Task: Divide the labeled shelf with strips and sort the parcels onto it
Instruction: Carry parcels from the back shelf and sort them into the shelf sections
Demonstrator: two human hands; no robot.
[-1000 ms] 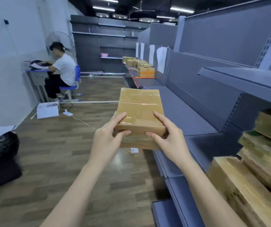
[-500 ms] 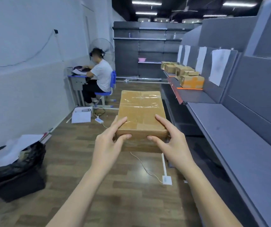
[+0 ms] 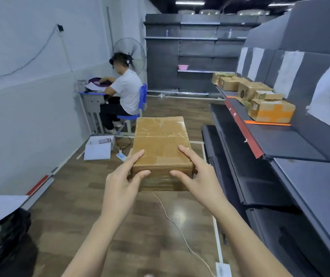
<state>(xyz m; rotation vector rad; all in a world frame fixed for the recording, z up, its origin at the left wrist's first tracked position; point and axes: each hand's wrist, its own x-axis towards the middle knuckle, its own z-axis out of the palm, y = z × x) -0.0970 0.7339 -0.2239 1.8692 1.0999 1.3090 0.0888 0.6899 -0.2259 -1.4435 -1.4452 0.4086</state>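
parcel [image 3: 161,144]: I hold its near end, long axis pointing away from me
left hand [image 3: 120,180]: fingers grasping near-left corner
right hand [image 3: 198,176]: fingers grasping near-right corner
labeled shelf [image 3: 280,134]: ahead-right, right hand nearer

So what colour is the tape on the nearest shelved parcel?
Orange, in a cross on the nearest shelved parcel; clearest in the head view.

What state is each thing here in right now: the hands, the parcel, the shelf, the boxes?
Left hand: grips the parcel's near left corner.
Right hand: grips its near right corner.
Parcel: taped shut, held level above the floor.
Boxes: resting closed on the shelf.
Shelf: partly bare beside the orange strip.
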